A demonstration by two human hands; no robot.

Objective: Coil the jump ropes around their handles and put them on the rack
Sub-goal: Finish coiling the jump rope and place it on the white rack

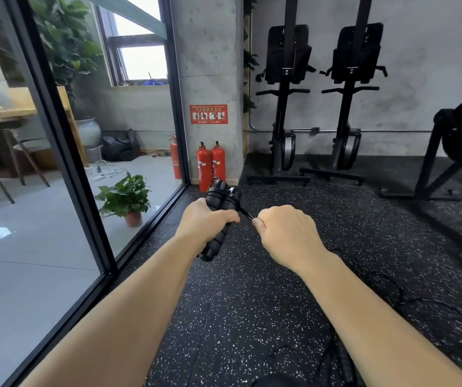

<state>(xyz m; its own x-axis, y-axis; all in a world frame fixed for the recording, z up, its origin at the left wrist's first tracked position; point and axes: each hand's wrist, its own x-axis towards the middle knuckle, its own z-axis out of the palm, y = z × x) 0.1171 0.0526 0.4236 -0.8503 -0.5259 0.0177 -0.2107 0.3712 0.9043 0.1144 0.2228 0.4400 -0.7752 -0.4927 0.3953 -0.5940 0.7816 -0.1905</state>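
You're in the coiling step. Your left hand (207, 216) is clenched round the pair of black handles (221, 198), held together out in front of you, and your right hand (285, 233) pinches the rope (247, 214) just right of them, drawn taut. Much of that rope lies loose on the speckled floor (252, 303) to your near right — so few turns look laid. Next, carry it round the handles, feeding slack evenly (no rack shows yet).

A speckled black rubber floor (252, 317) is laid underfoot; a glass wall (28, 219) is set at nine o'clock, red extinguishers (204, 166) at twelve, upright black machines (285, 65) at one.
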